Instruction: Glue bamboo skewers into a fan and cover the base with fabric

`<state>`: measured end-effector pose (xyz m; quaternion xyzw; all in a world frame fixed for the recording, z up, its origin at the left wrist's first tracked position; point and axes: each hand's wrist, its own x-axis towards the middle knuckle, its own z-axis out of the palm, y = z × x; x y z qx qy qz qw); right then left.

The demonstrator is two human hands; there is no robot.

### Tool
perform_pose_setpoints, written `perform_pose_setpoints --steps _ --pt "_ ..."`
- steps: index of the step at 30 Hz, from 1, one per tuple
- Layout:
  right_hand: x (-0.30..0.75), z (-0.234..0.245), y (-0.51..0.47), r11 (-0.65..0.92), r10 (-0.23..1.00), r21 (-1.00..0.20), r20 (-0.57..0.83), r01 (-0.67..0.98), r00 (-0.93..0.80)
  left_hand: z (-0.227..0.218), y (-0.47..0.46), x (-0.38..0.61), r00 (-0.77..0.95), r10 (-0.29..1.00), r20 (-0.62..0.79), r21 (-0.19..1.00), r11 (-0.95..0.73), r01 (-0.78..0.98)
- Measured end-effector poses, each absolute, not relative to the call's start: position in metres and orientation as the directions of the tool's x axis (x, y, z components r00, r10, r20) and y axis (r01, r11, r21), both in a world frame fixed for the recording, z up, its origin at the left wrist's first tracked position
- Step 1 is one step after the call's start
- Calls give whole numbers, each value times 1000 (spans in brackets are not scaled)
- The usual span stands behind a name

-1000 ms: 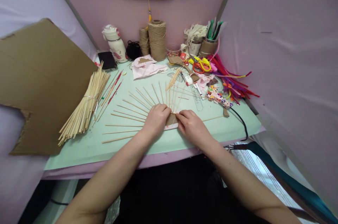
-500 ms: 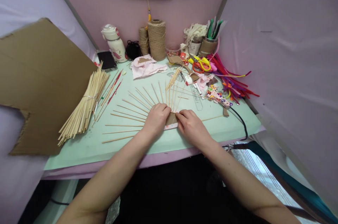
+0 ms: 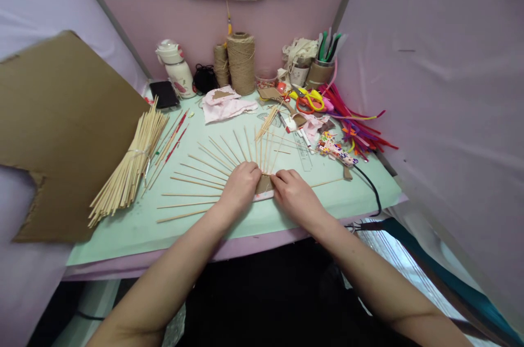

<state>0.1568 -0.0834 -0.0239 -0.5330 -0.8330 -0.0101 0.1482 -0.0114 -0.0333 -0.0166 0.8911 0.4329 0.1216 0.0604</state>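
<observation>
Several thin wooden sticks (image 3: pixel 210 161) fan out from a small cardboard piece (image 3: pixel 264 185) on the table. A pale spotted fabric strip (image 3: pixel 263 196) shows along the cardboard's near edge. My left hand (image 3: pixel 242 186) lies over the cardboard's left part, fingers bent and closed on its upper edge where the sticks meet it. On the right side my right hand (image 3: pixel 292 190) grips the same piece, thumb and fingertips pinched together at the curved edge. Both hands cover much of the cardboard, so the stick ends under them are hidden.
A tied bundle of sticks (image 3: pixel 131 164) lies left, by a large cardboard sheet (image 3: pixel 61 134). Twine spools (image 3: pixel 241 63) and a white bottle (image 3: pixel 176 69) stand behind. Scissors (image 3: pixel 309 100), pipe cleaners (image 3: pixel 360 123) and a patterned glue gun (image 3: pixel 335 150) with a black cord lie right.
The view has shifted very slightly. Both hands stay at the cardboard piece with almost the same grip, and the sticks keep their places.
</observation>
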Motion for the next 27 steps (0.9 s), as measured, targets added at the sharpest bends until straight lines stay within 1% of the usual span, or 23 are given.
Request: perform_pose_setpoints --steps 6,12,18,27 --pt "155 -17 -79 445 887 -59 163 894 -431 -13 -32 -12 610 785 110 287 -612 737" --pt "155 -14 -78 450 887 -21 122 893 -444 -9 -31 -12 614 786 71 286 -606 742" --pt "155 -13 -78 447 884 -47 179 893 -432 -9 -32 -13 617 781 97 314 -613 726" --pt "155 -11 -78 468 866 -15 205 883 -456 -8 -32 -12 621 779 94 293 -617 730"
